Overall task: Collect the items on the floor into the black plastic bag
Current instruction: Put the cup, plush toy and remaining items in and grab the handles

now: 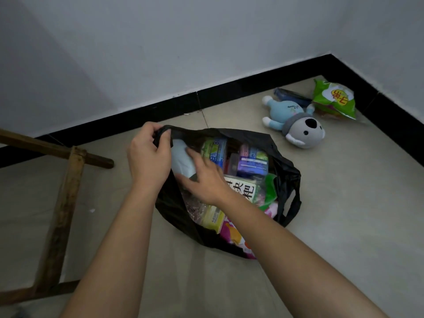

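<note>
Black bag (pixel 286 175) sits open on the floor, stuffed with packs. Left hand (pixel 149 154) pinches its handle, right hand (pixel 202 180) grips a pale bottle (pixel 181 157) inside, label hidden. A white box (pixel 243 188) has big black Chinese characters, half covered. The koala plush (pixel 296 120) shirt text and the green snack bag (pixel 335 99) print are upside down, can't read them.

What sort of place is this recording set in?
Probably the corner of an indoor room, likely in a home: a tiled floor, plain white walls with a black skirting board, and a plush toy and snack bag lying near the black bag being filled.
</note>
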Tool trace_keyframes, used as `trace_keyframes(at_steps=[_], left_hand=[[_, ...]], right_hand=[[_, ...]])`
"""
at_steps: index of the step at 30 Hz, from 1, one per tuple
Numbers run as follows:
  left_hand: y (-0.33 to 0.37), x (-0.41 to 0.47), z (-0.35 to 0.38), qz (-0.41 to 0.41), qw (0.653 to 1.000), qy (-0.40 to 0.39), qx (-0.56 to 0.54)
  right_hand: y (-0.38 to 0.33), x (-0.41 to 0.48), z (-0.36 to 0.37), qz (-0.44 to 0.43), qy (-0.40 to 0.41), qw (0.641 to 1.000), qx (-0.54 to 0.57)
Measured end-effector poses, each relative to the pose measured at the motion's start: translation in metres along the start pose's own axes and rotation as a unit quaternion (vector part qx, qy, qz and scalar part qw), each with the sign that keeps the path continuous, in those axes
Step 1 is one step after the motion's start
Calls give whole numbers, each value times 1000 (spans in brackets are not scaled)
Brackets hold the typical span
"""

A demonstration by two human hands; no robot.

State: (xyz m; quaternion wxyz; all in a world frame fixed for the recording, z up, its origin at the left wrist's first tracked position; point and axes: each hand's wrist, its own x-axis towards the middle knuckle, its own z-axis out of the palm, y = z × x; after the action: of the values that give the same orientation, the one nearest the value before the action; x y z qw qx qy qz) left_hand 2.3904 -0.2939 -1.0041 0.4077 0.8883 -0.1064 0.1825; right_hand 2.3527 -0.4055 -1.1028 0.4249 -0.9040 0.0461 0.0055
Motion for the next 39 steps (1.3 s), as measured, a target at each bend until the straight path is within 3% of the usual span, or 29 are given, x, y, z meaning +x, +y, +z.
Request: trace_keyframes(at_steps=[3, 7, 9, 12, 15, 17, 20, 26, 31, 36, 39], left_hand=[[-1, 2, 2, -3, 1000, -2, -29], [-6, 3, 9, -15, 998, 9, -57], [-5, 3, 11, -26, 998, 7, -65], [-3, 6, 10, -38, 997, -5, -66], [4, 12, 13, -45, 998, -9, -42], [19, 12, 20, -29, 1000, 5, -9], [48, 9, 37, 18, 999, 16, 32], [77, -8, 115, 94, 982, -158, -47], [87, -32, 186, 139, 935, -326, 26], [98, -22, 254, 187, 878, -418, 137], [101, -9, 293, 162, 872, -435, 156]], right_hand=[[-1, 5, 1, -16, 4, 997, -78], [-7, 17, -2, 48, 117, 990, -62], [-3, 22, -7, 67, 95, 992, -46], [12, 21, -29, 41, 59, 995, 72], [41, 11, -66, 41, 197, 977, 76], [65, 1, -95, 102, 273, 953, 86], [104, -14, -137, 186, 326, 924, 66], [185, -38, -192, 308, 295, 904, -7], [232, -46, -196, 343, 263, 902, -10], [267, -33, -197, 343, 250, 905, 9], [286, -18, -206, 343, 271, 899, 26]])
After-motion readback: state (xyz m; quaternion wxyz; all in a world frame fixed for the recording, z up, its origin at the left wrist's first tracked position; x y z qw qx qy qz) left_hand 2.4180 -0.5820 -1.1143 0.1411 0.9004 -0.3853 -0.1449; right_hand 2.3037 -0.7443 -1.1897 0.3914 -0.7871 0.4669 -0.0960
